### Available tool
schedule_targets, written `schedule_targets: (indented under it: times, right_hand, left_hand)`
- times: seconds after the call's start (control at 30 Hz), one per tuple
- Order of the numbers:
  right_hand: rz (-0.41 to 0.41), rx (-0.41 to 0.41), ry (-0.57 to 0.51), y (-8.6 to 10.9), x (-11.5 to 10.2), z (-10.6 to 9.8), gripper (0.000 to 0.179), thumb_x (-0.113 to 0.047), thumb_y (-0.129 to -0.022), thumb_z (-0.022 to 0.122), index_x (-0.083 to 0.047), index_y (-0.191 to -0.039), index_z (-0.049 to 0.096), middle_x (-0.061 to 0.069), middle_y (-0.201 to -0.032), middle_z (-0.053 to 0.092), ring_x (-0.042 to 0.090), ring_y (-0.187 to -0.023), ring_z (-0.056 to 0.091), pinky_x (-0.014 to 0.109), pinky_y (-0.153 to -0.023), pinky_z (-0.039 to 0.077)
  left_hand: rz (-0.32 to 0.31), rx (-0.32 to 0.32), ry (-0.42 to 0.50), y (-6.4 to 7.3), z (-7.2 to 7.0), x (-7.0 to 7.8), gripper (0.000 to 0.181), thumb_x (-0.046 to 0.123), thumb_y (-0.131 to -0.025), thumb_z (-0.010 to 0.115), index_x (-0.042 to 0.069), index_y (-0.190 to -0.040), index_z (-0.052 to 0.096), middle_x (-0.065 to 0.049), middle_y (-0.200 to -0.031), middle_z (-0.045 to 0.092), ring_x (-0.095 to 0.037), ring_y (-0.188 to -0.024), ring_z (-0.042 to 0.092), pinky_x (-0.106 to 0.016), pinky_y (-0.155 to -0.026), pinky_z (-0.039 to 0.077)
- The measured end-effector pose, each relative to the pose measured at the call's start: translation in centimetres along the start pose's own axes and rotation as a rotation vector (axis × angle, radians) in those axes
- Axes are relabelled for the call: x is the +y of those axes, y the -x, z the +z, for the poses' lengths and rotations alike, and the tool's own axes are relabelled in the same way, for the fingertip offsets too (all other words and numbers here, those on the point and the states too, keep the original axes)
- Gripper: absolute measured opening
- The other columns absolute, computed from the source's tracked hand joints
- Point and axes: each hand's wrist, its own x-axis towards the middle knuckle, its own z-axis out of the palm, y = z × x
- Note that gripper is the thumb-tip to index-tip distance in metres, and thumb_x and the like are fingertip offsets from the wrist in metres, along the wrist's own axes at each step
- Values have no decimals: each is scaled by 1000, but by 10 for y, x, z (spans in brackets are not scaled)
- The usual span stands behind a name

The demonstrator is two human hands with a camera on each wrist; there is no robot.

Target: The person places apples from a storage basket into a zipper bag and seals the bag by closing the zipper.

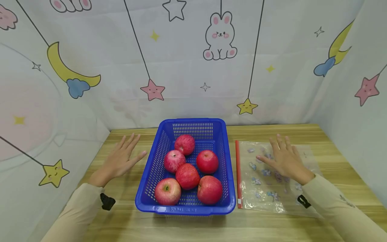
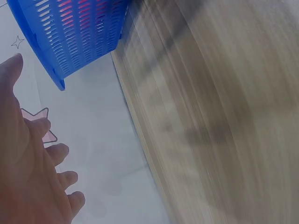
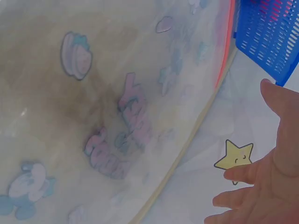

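A blue plastic basket (image 1: 185, 209) with slotted walls stands mid-table and holds several red apples (image 1: 187, 176). To its left my left hand (image 1: 119, 161) hovers over the wood with fingers spread and nothing in them. My right hand (image 1: 285, 159) is likewise spread and holds nothing, above a clear zip bag (image 1: 257, 198) that lies flat right of the basket. The bag has a red zip edge (image 1: 238, 174) on the basket side and small printed figures. In the left wrist view the basket's side (image 2: 79, 37) rises beyond my thumb.
The wooden table (image 1: 121, 222) ends at a white curtain (image 1: 187, 107) printed with stars, moons and a rabbit. The same fabric hangs along the left and right sides. Dark bands (image 1: 107, 201) show at both sleeves.
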Motion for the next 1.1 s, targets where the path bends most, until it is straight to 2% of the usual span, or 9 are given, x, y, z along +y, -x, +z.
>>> schedule_targets:
  times: [0.2, 0.37, 0.53, 0.77, 0.83, 0.93, 1.1]
  right_hand:
    - [-72, 53, -37, 0, -5, -3, 92, -60, -97, 52, 16, -144, 33, 42, -153, 16, 61, -139, 9, 71, -110, 11]
    - [-98, 77, -66, -1, -11, -3, 84, -56, -98, 54, 16, -139, 41, 41, -145, 31, 61, -133, 26, 73, -104, 26]
    - [-123, 86, -135, -2, -18, -3, 75, -50, -98, 58, 17, -130, 51, 37, -128, 49, 53, -115, 46, 67, -94, 42]
    - [-123, 51, -232, -7, -27, -2, 64, -42, -96, 65, 16, -122, 55, 28, -106, 60, 39, -93, 60, 53, -78, 53]
    - [-123, 38, -262, -9, -29, -1, 59, -38, -95, 67, 15, -117, 56, 22, -94, 62, 32, -80, 60, 46, -69, 53]
    - [-133, 29, -291, -11, -32, 1, 51, -35, -94, 69, 13, -108, 57, 10, -76, 57, 19, -62, 51, 35, -57, 46]
    - [-166, 42, -315, -13, -39, 5, 39, -31, -90, 74, 4, -90, 57, 3, -67, 51, 14, -56, 44, 30, -53, 40]
  left_hand:
    - [30, 8, 27, 0, -4, 7, 81, 58, -101, 42, 12, -161, 14, -20, -164, 10, -46, -148, 0, -67, -114, 6]
    - [40, 2, 35, -2, -7, 13, 80, 59, -101, 42, 14, -161, 13, -18, -165, 9, -44, -149, 0, -69, -113, 7]
    - [56, 0, 52, -4, -9, 16, 81, 59, -100, 44, 16, -161, 14, -16, -165, 9, -43, -149, 1, -71, -111, 11]
    - [82, 1, 74, -5, -11, 22, 82, 59, -98, 48, 15, -161, 17, -16, -165, 11, -44, -149, 6, -70, -112, 12]
    - [91, 1, 82, -5, -13, 25, 82, 59, -98, 49, 15, -160, 19, -15, -165, 12, -44, -149, 8, -70, -111, 13]
    - [107, 4, 93, -5, -15, 28, 82, 59, -97, 51, 16, -160, 20, -13, -165, 13, -45, -148, 10, -71, -110, 14]
    - [153, 27, 112, -4, -19, 35, 82, 56, -96, 56, 17, -160, 22, -12, -165, 16, -45, -147, 14, -71, -110, 16]
